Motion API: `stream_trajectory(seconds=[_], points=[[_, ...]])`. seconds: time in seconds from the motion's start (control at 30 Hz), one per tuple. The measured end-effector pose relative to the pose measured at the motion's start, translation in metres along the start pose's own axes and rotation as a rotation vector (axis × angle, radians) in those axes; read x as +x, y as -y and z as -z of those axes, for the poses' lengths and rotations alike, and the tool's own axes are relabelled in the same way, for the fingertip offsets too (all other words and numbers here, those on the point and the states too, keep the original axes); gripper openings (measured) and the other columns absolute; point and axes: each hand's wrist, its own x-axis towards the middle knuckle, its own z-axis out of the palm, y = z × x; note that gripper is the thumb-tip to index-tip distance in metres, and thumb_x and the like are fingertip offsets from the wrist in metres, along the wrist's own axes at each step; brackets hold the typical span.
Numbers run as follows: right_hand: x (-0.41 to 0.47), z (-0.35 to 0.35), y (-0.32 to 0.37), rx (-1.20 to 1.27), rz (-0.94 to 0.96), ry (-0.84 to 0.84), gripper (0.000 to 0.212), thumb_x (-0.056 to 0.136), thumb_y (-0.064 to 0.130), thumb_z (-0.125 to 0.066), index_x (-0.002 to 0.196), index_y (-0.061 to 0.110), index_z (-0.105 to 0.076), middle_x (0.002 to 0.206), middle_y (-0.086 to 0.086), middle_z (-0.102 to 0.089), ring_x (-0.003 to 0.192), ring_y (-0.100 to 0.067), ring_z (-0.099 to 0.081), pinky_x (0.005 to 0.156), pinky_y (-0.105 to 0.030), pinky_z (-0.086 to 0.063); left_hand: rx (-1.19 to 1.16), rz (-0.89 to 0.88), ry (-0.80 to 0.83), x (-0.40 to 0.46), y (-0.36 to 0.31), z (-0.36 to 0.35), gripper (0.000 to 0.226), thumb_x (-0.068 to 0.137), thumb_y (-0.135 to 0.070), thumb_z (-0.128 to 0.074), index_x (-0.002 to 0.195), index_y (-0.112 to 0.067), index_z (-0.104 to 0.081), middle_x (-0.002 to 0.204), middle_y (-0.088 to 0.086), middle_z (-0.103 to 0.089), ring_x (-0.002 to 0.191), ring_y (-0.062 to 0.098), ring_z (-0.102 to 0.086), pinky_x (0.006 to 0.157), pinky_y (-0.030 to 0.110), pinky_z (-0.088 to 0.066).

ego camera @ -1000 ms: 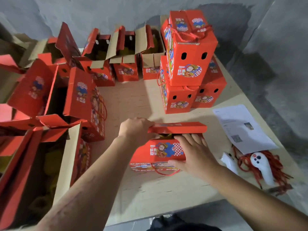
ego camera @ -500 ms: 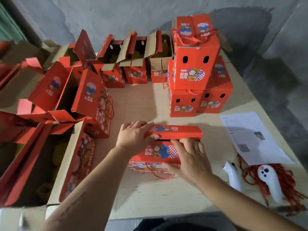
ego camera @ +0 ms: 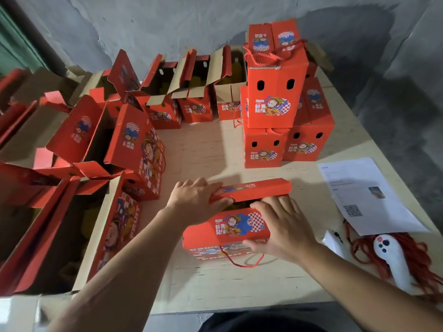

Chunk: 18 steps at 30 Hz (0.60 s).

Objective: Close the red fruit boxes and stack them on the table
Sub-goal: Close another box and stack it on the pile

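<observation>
1. Two hands are on one red fruit box [ego camera: 226,232] near the front middle of the table [ego camera: 203,149]. It's the one being closed.
2. Left hand [ego camera: 195,200] pinches the left end of the far lid flap [ego camera: 251,192], fingers on top and thumb under, probably to fold it down over the gap.
3. Right hand [ego camera: 280,226] lies spread and flat over the near flap, thumb on the front face, holding it down so the other flap can go over it.
4. Something yellowish shows in the gap, maybe fruit, hard to tell.
5. Closed boxes [ego camera: 275,92] are stacked at the far right, so this one likely goes there.
6. Open boxes [ego camera: 165,97] wait along the far side and left.
7. Paper sheet [ego camera: 369,195] and a white controller [ego camera: 393,257] lie to the right, clear of the work.
</observation>
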Motion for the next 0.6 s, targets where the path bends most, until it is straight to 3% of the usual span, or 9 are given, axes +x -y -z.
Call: stream_trajectory(seconds=[0.17,0.3,0.37,0.43,0.5,0.6], points=[[-0.004,-0.001,-0.002,-0.035,0.036,-0.046,0.078,0.079,0.079,-0.063,0.131,0.021,-0.060,0.114,0.000,-0.055,0.097,-0.028,-0.052,0.088,-0.042,-0.039,-0.076,0.048,0.038,0.005,-0.005,-0.016,0.094,0.076,-0.095,-0.014,0.155,-0.046,-0.029,0.148,-0.005,-0.054,0.134,0.027,-0.051,0.113,0.049,-0.034],[-0.003,-0.001,0.003,-0.085,-0.001,0.028,0.088,0.073,0.080,-0.064,0.136,0.018,-0.059,0.129,-0.007,-0.052,0.128,-0.037,-0.050,0.110,-0.048,-0.036,-0.058,0.025,0.029,0.002,-0.003,-0.030,0.105,0.074,-0.099,0.003,0.159,-0.041,-0.019,0.155,-0.004,-0.041,0.139,0.028,-0.041,0.115,0.049,-0.026],[0.000,0.000,0.003,-0.083,-0.021,0.123,0.105,0.074,0.085,-0.058,0.152,0.016,-0.044,0.155,-0.015,-0.039,0.149,-0.038,-0.031,0.122,-0.050,-0.026,-0.029,0.024,-0.013,-0.003,-0.006,-0.039,0.107,0.075,-0.100,0.004,0.160,-0.039,-0.018,0.152,-0.004,-0.041,0.137,0.027,-0.041,0.115,0.048,-0.026],[0.008,0.000,0.002,-0.096,-0.042,0.307,0.119,0.078,0.094,-0.039,0.165,0.019,-0.013,0.172,-0.015,-0.005,0.160,-0.031,-0.002,0.127,-0.047,-0.008,0.015,0.044,-0.063,-0.004,-0.011,-0.044,0.103,0.079,-0.099,-0.001,0.160,-0.038,-0.019,0.150,-0.005,-0.043,0.136,0.025,-0.041,0.117,0.046,-0.025],[0.016,-0.002,0.000,-0.093,-0.076,0.457,0.120,0.075,0.101,-0.021,0.164,0.027,0.012,0.170,-0.007,0.023,0.157,-0.022,0.022,0.127,-0.043,0.009,0.036,0.075,-0.137,-0.007,-0.016,-0.047,0.098,0.085,-0.095,-0.007,0.162,-0.036,-0.021,0.154,-0.004,-0.041,0.142,0.024,-0.036,0.123,0.046,-0.020],[0.022,-0.006,-0.002,-0.040,-0.100,0.492,0.107,0.079,0.099,-0.009,0.161,0.035,0.018,0.168,0.001,0.030,0.153,-0.016,0.031,0.125,-0.040,0.016,-0.044,0.042,-0.208,-0.020,-0.024,-0.052,0.090,0.092,-0.087,-0.014,0.164,-0.033,-0.024,0.168,0.001,-0.025,0.154,0.028,-0.021,0.129,0.049,-0.009]])
